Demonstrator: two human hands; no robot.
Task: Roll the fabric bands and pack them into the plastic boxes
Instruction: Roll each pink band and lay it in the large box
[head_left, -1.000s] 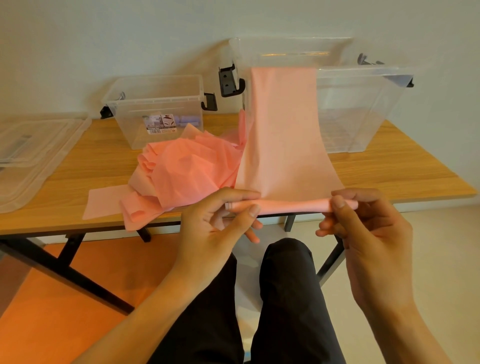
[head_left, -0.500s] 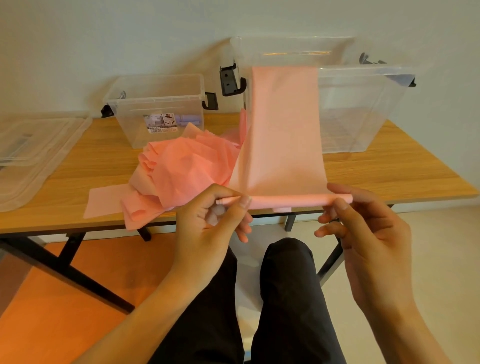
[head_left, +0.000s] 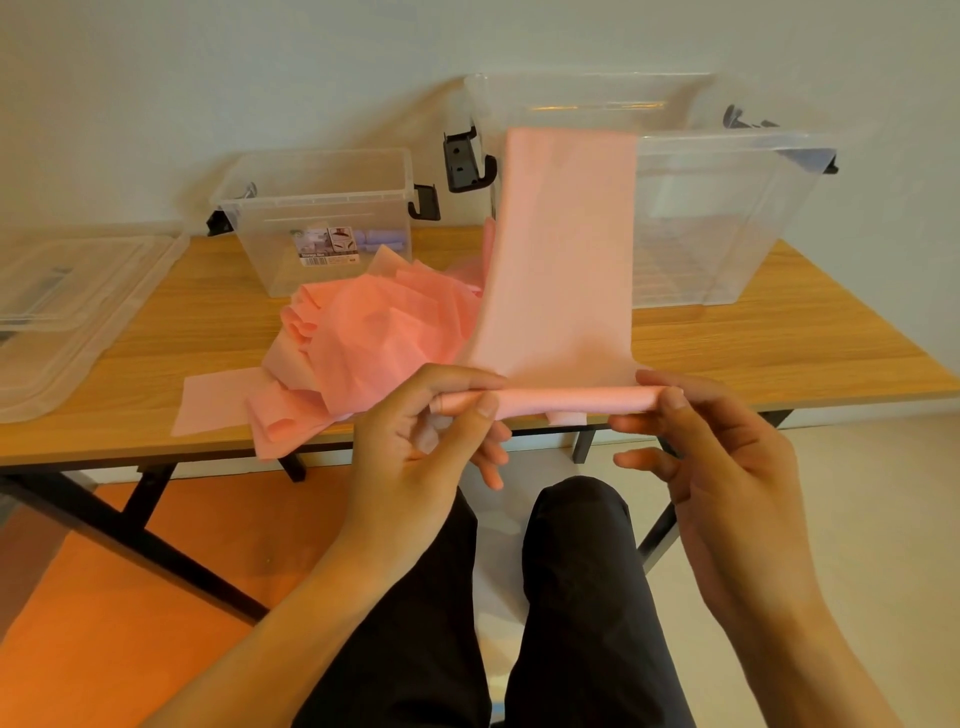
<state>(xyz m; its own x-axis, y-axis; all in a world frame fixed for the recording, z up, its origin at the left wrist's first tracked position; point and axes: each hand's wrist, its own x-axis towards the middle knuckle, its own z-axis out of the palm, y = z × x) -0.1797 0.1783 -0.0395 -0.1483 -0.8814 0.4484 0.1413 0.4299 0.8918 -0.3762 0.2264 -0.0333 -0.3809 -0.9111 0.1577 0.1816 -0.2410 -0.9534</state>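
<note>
A long pink fabric band (head_left: 563, 260) hangs over the front rim of the large clear plastic box (head_left: 727, 218) and comes down to my hands. Its near end is rolled into a thin tube (head_left: 566, 402) just past the table's front edge. My left hand (head_left: 415, 447) pinches the tube's left end between thumb and fingers. My right hand (head_left: 722, 452) pinches the right end the same way. A loose heap of pink bands (head_left: 363, 343) lies on the table to the left. A small clear plastic box (head_left: 322, 218) stands behind the heap.
The wooden table (head_left: 779, 353) has black legs. A clear lid (head_left: 67, 312) lies at its left end. The small box holds a label and some bluish rolls. My legs in dark trousers are below the hands. A wall stands close behind the boxes.
The rolled tube has grown a little thicker and moved slightly up toward the table, so the hanging stretch of band is shorter. Both hands keep their pinch.
</note>
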